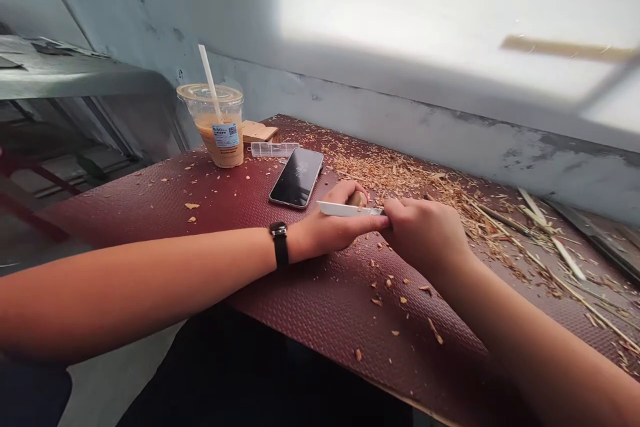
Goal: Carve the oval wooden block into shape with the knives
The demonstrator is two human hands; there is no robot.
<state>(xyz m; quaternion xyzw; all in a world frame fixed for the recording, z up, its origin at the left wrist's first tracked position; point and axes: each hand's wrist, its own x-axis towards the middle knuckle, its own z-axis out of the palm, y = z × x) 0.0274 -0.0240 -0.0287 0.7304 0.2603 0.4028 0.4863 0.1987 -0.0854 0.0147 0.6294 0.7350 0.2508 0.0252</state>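
Note:
My right hand (425, 230) is closed round the handle of a knife (345, 209), which hides most of that handle. Its pale blade points left and lies across my left hand (333, 223). The fingers of my left hand curl round a small brown piece that looks like wood (357, 199), mostly covered by the fingers and the blade. My left thumb reaches along below the blade towards the right hand. Whether the edge touches the piece cannot be made out. Both hands are just above the dark red table (300, 307).
A smartphone (297, 177) lies beyond my left hand. Behind it are a clear plastic case (273, 149), a wooden block (259, 131) and an iced drink cup with a straw (223, 130). Wood shavings (405, 173) and thin strips (565, 255) cover the right side by the wall.

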